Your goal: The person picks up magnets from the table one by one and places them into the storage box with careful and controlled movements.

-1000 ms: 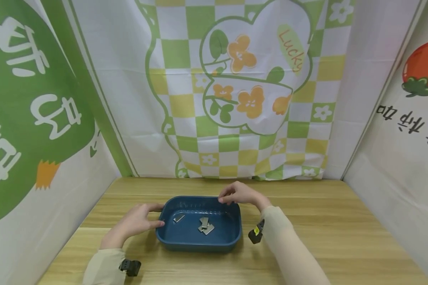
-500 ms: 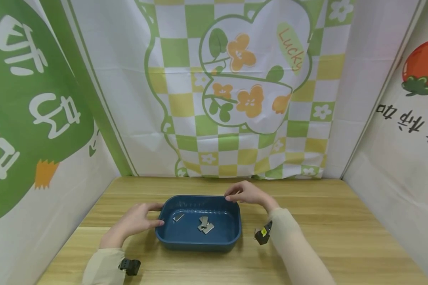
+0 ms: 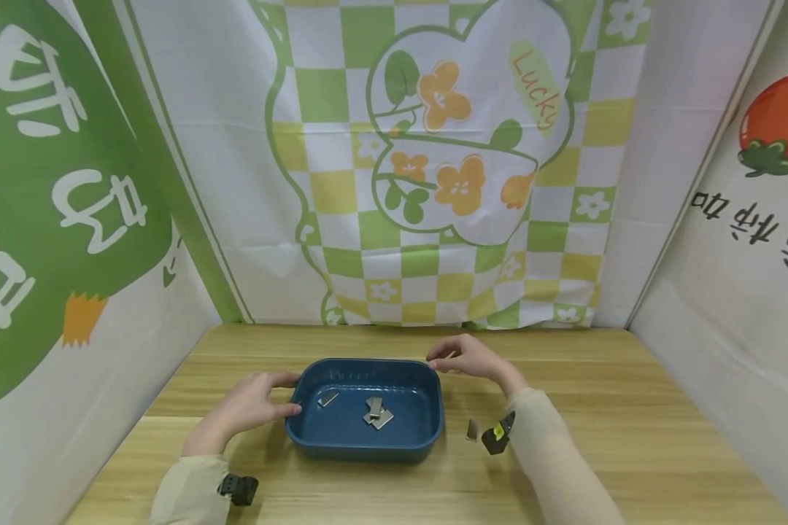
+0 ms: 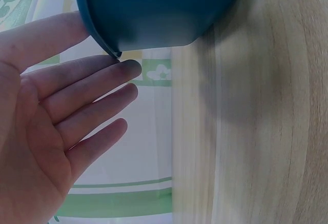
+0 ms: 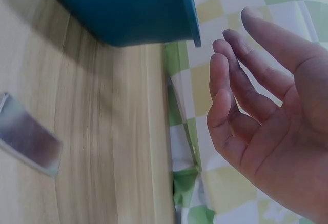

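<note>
A blue rectangular tub (image 3: 364,450) with rounded corners stands on the table. Inside lie small flat silver metal pieces: one (image 3: 328,398) toward the left end and a little overlapping pile (image 3: 378,413) near the middle. Another silver metal piece (image 3: 472,430) rests on the wood right of the tub, larger in the right wrist view (image 5: 29,136). My left hand (image 3: 252,405) touches the tub's left end, thumb at the rim and fingers stretched out. By the far right corner my right hand (image 3: 471,359) has loosely bent fingers with nothing visible between them.
The wooden table (image 3: 565,430) is bounded at the back by a green-and-yellow checked cloth (image 3: 453,292). Printed white cloth walls stand at the left and right. A black wrist camera (image 3: 497,435) sits close to the loose metal piece.
My right hand has shifted right, from over the far rim to the far right corner. The loose metal piece beside the tub has come into view. My left hand stays put.
</note>
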Available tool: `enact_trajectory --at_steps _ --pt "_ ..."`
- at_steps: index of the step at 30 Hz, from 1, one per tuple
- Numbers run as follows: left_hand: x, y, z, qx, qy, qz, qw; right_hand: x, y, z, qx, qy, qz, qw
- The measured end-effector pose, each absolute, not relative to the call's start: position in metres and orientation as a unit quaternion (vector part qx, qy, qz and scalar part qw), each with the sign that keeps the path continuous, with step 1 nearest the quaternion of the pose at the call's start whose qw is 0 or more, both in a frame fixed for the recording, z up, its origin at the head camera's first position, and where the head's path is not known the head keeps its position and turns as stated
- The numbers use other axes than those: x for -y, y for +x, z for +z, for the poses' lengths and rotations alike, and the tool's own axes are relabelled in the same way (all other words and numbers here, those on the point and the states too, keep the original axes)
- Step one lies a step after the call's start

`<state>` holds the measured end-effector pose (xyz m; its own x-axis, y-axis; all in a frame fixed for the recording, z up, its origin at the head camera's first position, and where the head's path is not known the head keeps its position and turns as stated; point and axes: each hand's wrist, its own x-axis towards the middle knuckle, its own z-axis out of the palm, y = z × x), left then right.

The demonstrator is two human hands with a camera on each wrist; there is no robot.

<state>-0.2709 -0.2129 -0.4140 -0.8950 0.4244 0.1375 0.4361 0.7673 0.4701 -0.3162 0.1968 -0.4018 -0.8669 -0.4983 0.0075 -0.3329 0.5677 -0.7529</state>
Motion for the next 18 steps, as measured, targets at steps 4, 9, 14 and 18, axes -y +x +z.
enact_trajectory --at_steps 4,9,14,18 --pt "0.213 -0.271 -0.414 0.94 -0.228 -0.252 0.011 -0.203 -0.314 -0.403 -0.882 -0.229 -0.399 0.101" --pt "0.213 -0.271 -0.414 0.941 -0.227 -0.251 0.012 -0.209 -0.311 -0.405 -0.883 -0.233 -0.395 0.095" --pt "0.213 -0.271 -0.414 0.941 -0.228 -0.251 0.014 -0.216 -0.311 -0.409 -0.883 -0.235 -0.395 0.091" --pt "0.214 -0.271 -0.414 0.939 -0.228 -0.256 0.012 -0.221 -0.311 -0.412 -0.884 -0.236 -0.393 0.089"
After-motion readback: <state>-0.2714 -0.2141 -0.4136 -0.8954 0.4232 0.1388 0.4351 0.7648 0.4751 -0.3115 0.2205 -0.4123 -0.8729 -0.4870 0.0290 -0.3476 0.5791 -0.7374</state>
